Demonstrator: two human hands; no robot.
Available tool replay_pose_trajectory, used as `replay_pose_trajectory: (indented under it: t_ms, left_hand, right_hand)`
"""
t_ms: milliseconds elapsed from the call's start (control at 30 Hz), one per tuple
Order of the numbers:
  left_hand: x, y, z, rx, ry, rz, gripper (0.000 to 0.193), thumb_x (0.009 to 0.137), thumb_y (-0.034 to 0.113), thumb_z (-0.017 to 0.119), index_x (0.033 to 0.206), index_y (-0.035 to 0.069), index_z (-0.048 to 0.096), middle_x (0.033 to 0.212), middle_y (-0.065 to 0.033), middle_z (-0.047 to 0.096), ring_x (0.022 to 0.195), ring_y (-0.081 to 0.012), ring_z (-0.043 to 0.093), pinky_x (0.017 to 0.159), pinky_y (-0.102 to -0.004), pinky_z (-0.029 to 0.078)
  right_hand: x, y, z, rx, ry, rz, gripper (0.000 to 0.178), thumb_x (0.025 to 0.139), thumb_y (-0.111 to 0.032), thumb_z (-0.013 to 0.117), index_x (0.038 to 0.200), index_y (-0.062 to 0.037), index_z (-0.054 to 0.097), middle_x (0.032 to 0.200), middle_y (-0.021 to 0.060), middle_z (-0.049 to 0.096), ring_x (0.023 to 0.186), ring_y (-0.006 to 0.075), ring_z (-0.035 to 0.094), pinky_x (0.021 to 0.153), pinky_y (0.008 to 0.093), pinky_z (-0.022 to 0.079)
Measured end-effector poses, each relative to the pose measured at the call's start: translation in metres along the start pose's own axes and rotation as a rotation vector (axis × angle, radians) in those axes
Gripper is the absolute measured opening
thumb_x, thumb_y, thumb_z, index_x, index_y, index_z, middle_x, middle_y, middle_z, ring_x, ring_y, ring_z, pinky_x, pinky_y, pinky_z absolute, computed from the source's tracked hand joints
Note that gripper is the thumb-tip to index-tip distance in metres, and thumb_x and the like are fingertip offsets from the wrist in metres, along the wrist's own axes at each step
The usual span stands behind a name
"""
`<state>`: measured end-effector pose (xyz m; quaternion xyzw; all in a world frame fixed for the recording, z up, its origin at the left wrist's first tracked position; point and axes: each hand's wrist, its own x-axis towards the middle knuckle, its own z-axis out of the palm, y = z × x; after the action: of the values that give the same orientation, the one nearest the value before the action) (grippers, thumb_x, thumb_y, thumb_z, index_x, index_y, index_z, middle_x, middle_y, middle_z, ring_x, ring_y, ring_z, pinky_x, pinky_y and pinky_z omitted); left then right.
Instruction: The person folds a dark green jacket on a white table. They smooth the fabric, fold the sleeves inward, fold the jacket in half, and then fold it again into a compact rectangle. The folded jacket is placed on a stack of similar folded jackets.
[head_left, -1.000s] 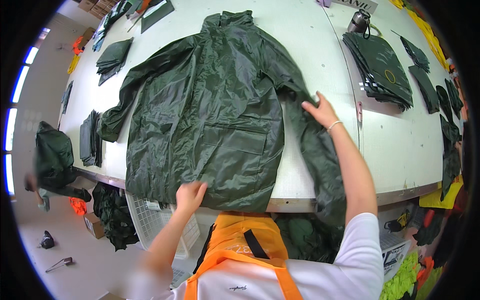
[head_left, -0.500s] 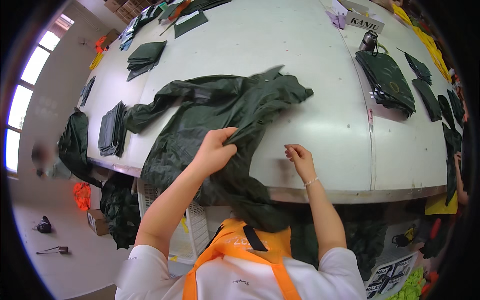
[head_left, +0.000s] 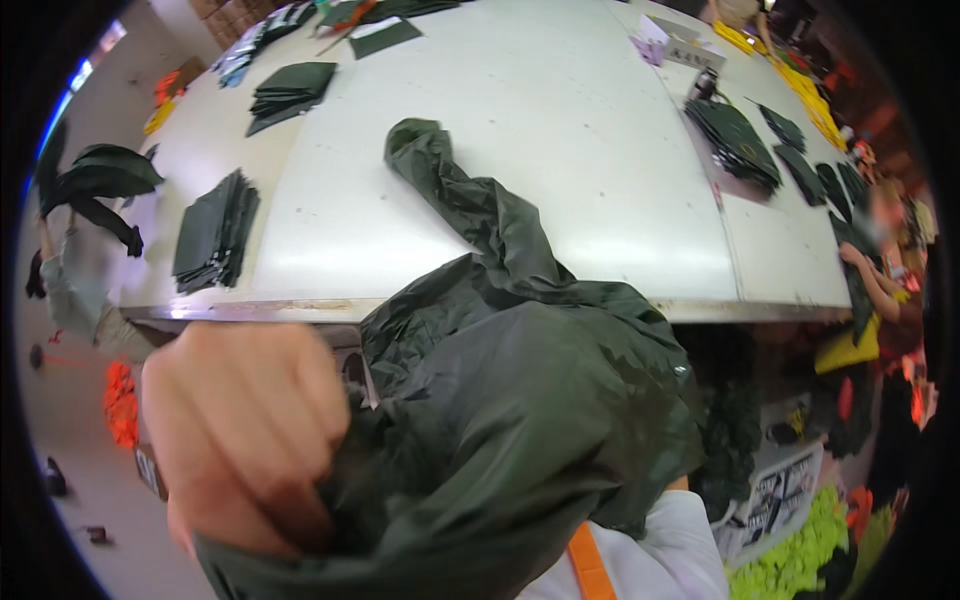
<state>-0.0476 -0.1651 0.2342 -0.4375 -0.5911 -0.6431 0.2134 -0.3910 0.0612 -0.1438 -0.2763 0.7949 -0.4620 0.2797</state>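
Observation:
A dark green rain jacket (head_left: pixel 540 390) hangs bunched close in front of me, over the table's near edge. One sleeve (head_left: pixel 490 215) stretches away across the tabletop, its cuff end toward the far side. My left hand (head_left: pixel 245 430) is raised large and blurred at the lower left, fingers curled closed on the jacket's edge. Behind the draped fabric my right hand is hidden; only my white right sleeve (head_left: pixel 675 550) shows below.
The white table (head_left: pixel 640 220) bears a stack of green pieces (head_left: pixel 215 235) at left, another stack (head_left: pixel 292 92) farther back and a green pile (head_left: pixel 735 145) at right. One person (head_left: pixel 80 270) holds dark fabric at left; another (head_left: pixel 890 290) works at right.
The jacket has been pulled off most of the table and lifted toward me. My left hand has risen nearer with its edge; my right hand has gone out of sight behind it.

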Motion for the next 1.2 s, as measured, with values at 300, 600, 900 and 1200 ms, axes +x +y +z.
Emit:
replay_pose_trajectory:
  t_ms: [300, 600, 900, 1200]
  left_hand:
    - [-0.011, 0.011, 0.051, 1.343, 0.079, -0.051, 0.026, 0.092, 0.023, 0.053, 0.082, 0.003, 0.066, 0.074, -0.0112, 0.065, 0.054, -0.0147, 0.058, 0.045, -0.0247, 0.04]
    - [-0.087, 0.074, 0.042, 1.036, 1.169, -0.267, 0.019, 0.094, 0.013, 0.046, 0.099, -0.002, 0.055, 0.088, -0.0036, 0.058, 0.081, -0.0094, 0.05, 0.074, -0.0205, 0.04]
    - [-0.22, 0.044, 0.082, 0.745, 1.935, -0.293, 0.017, 0.094, 0.012, 0.045, 0.103, 0.0, 0.053, 0.096, -0.0019, 0.056, 0.087, -0.0073, 0.047, 0.082, -0.0215, 0.036]
    - [-0.416, -0.045, 0.003, 1.817, 1.559, -1.375, 0.067, 0.073, 0.012, 0.066, 0.133, 0.0, 0.039, 0.134, -0.0214, 0.043, 0.123, -0.0373, 0.042, 0.102, -0.0417, 0.033]
  right_hand:
    - [-0.191, -0.146, -0.245, -0.351, 0.649, -0.018, 0.055, 0.085, -0.012, 0.059, 0.136, -0.0043, 0.038, 0.131, 0.0164, 0.047, 0.106, 0.0226, 0.053, 0.088, 0.0318, 0.045]
    - [-0.029, -0.438, -0.182, -0.443, 0.54, -0.635, 0.061, 0.082, -0.011, 0.061, 0.137, -0.0058, 0.037, 0.135, 0.0178, 0.042, 0.112, 0.0259, 0.05, 0.093, 0.0343, 0.043]
    - [0.225, -0.626, 0.26, 0.033, -0.211, -1.075, 0.066, 0.079, -0.009, 0.063, 0.139, -0.0073, 0.035, 0.14, 0.0192, 0.038, 0.119, 0.0292, 0.047, 0.098, 0.0369, 0.041]
    - [0.286, -0.279, 0.361, -1.002, -0.25, -1.177, 0.064, 0.076, -0.034, 0.069, 0.131, -0.0135, 0.045, 0.136, 0.0149, 0.04, 0.119, 0.0343, 0.044, 0.092, 0.0447, 0.041]
